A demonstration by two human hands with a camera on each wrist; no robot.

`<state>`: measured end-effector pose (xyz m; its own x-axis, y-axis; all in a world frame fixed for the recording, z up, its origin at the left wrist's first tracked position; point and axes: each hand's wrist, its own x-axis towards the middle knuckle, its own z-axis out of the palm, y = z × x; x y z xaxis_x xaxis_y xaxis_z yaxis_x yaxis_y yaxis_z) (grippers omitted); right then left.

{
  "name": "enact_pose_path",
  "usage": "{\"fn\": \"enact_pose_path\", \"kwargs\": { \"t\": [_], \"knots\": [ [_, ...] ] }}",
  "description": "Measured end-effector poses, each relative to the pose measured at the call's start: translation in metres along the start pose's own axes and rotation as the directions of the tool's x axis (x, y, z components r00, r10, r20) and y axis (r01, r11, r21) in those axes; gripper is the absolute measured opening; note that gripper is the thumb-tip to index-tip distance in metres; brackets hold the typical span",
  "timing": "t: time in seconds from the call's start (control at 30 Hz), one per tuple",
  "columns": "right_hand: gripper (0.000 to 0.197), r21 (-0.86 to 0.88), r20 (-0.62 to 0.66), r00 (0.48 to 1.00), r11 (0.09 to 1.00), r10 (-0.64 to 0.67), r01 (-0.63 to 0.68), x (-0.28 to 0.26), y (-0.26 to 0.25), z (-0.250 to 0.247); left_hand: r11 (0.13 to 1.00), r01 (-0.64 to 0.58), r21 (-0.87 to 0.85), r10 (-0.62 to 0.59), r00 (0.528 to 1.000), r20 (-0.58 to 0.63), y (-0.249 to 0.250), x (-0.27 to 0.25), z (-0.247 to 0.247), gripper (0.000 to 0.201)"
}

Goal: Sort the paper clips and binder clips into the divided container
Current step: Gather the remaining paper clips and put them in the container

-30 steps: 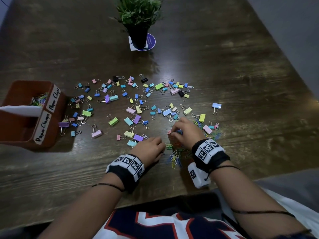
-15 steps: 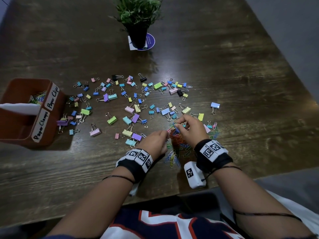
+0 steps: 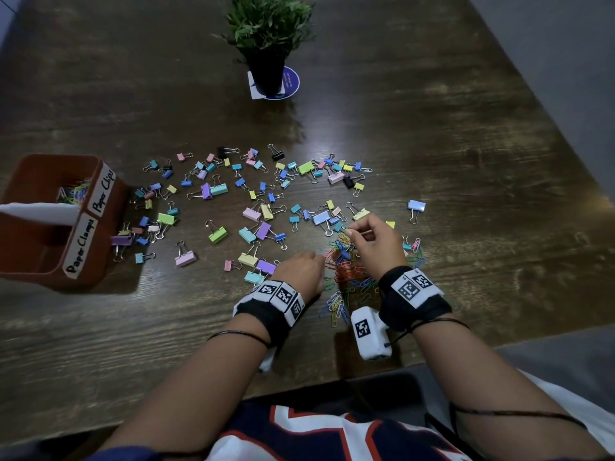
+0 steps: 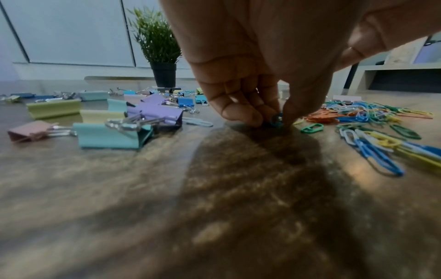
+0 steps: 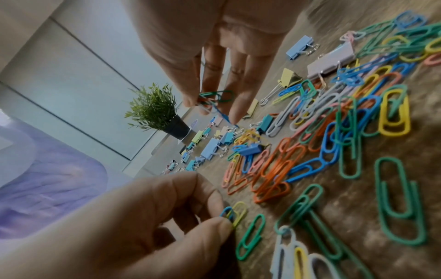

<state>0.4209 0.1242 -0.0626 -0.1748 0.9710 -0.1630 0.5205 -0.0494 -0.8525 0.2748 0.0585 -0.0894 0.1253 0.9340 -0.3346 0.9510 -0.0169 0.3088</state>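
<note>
Pinching a blue paper clip [image 4: 275, 119] and a yellow paper clip [image 5: 240, 213] with the left hand [image 3: 299, 271], fingers [image 5: 214, 224] curled tight on them, low against the counter [image 3: 432, 134]. Gripping a small bunch of paper clips [image 5: 214, 98], green, orange and blue, in the right hand [image 3: 376, 241], raised just above the loose pile of paper clips [image 3: 346, 271] between the two wrists.

Likely to snag: looks interlocked in places, that pile, so lifting either pinch may drag a chain along and shed it on the way across. May also pick up a stray, with a blue binder clip [image 5: 249, 151] lying right inside the pile. Thin wire and a small hold, so could slip out if squeezed off-centre. Could also land in the wrong half of the divided container [image 3: 100, 257], well apart at far left: "Paper Clips" at the rear, with some clips inside, and "Paper Clamps" in front.

Crossing leftward means passing over the scattered binder clips [image 3: 218, 234]; better carried high than swept low. Leaves bare counter nearer the body for a lower route. Sits close to the near edge, just behind the wrists, so anything nudged backward could drop off. Nothing to fear from the potted plant [image 3: 269, 38], far back and well clear.
</note>
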Motion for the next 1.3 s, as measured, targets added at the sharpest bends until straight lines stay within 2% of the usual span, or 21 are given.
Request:
{"fn": "enact_pose_path", "kwargs": {
  "t": [0.07, 0.17, 0.27, 0.37, 0.47, 0.57, 0.77, 0.83, 0.9, 1.07, 1.2, 1.3],
  "knots": [
    [0.011, 0.055, 0.004, 1.0, 0.998, 0.029, -0.029, 0.001, -0.004, 0.002, 1.0, -0.006, 0.009, 0.006, 1.0, -0.026, -0.001, -0.001, -0.003, 0.025],
    [0.015, 0.089, 0.04, 0.999, 0.996, 0.019, -0.023, 0.003, -0.013, 0.008, 0.996, 0.041, -0.085, -0.045, 0.998, -0.043, -0.014, -0.008, -0.018, 0.016],
    [0.017, 0.087, 0.066, 0.998, 0.996, -0.01, 0.004, 0.007, -0.029, 0.019, 0.955, 0.14, -0.261, -0.17, 0.981, -0.095, -0.042, -0.02, -0.041, 0.006],
    [0.02, 0.136, 0.092, 0.995, 0.99, -0.038, 0.025, 0.012, -0.051, 0.041, 0.889, 0.218, -0.403, -0.312, 0.932, -0.184, -0.076, -0.041, -0.066, 0.005],
    [0.017, 0.203, 0.152, 0.986, 0.979, -0.064, 0.032, 0.014, -0.077, 0.067, 0.849, 0.255, -0.462, -0.417, 0.861, -0.291, -0.113, -0.067, -0.091, 0.009],
    [0.017, 0.241, 0.21, 0.974, 0.97, -0.084, 0.031, 0.015, -0.1, 0.095, 0.809, 0.31, -0.499, -0.524, 0.765, -0.375, -0.156, -0.095, -0.113, 0.009],
    [0.009, 0.297, 0.269, 0.956, 0.954, -0.119, 0.035, 0.014, -0.135, 0.148, 0.699, 0.458, -0.549, -0.709, 0.549, -0.444, -0.245, -0.132, -0.152, 0.005],
    [0.01, 0.302, 0.278, 0.953, 0.953, -0.124, 0.036, 0.013, -0.142, 0.161, 0.693, 0.475, -0.542, -0.719, 0.506, -0.476, -0.271, -0.134, -0.162, 0.005],
    [0.015, 0.303, 0.278, 0.954, 0.953, -0.115, 0.026, 0.012, -0.148, 0.173, 0.691, 0.479, -0.542, -0.722, 0.502, -0.477, -0.292, -0.133, -0.169, 0.006],
    [0.015, 0.288, 0.268, 0.96, 0.958, -0.08, 0.0, 0.013, -0.151, 0.186, 0.665, 0.557, -0.498, -0.745, 0.548, -0.382, -0.321, -0.131, -0.178, 0.024],
    [0.016, 0.294, 0.245, 0.97, 0.954, -0.015, -0.059, 0.016, -0.15, 0.195, 0.698, 0.595, -0.398, -0.715, 0.544, -0.439, -0.334, -0.146, -0.169, 0.031],
    [0.014, 0.331, 0.251, 0.967, 0.935, 0.039, -0.124, 0.018, -0.156, 0.208, 0.686, 0.632, -0.361, -0.722, 0.53, -0.445, -0.336, -0.161, -0.151, 0.04]
  ]
}}
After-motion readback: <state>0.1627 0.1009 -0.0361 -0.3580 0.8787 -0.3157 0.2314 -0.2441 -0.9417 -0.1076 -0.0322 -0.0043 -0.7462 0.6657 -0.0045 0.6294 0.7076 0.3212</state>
